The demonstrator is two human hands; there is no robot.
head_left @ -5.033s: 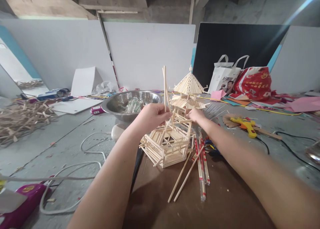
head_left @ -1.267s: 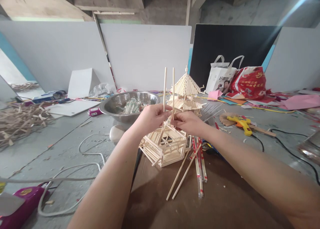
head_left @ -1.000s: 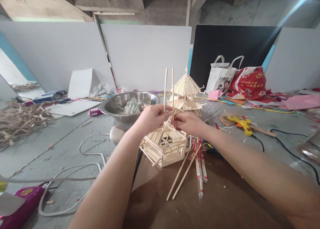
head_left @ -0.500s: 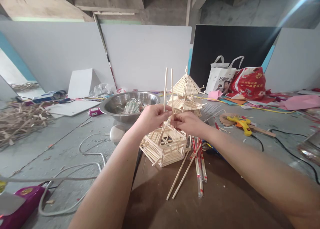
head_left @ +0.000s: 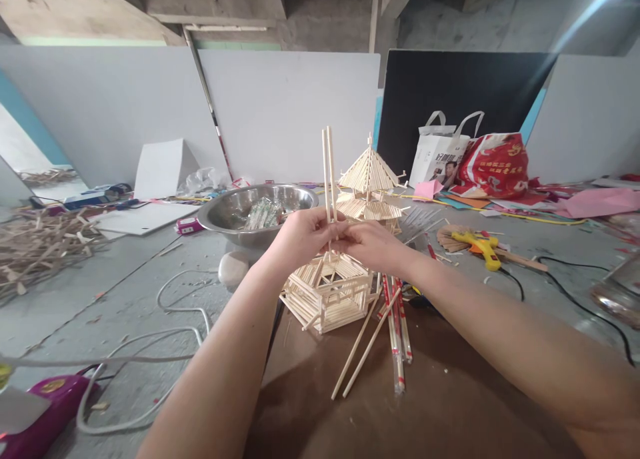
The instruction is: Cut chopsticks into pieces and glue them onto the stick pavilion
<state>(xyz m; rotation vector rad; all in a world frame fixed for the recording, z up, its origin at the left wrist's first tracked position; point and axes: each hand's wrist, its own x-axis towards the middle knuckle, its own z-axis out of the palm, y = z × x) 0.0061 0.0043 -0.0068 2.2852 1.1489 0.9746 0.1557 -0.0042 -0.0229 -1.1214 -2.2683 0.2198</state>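
Observation:
Two pale wooden chopsticks (head_left: 327, 169) stand upright, side by side and nearly touching. My left hand (head_left: 306, 235) pinches them from the left, and my right hand (head_left: 373, 244) closes on their lower part from the right. Below the fingers sits a many-sided chopstick framework (head_left: 345, 307) with railings; whether the chopstick ends touch it is hidden. Behind my hands rises a tiered chopstick pagoda (head_left: 371, 169) with a pointed roof. Two loose chopsticks (head_left: 361, 352) lie in front, beside red-and-clear wrapped chopsticks (head_left: 399, 362) on the brown board (head_left: 440, 405).
A steel basin (head_left: 213, 213) holding clear wrappers stands behind my left hand. To the right lies a yellow glue gun (head_left: 480, 244) with a black cord. A white cable (head_left: 165, 332) loops across the floor at left, near a stick pile (head_left: 45, 249).
The two upright chopsticks, earlier apart with one in each hand, have come together. My right hand has moved left, closer to my left hand.

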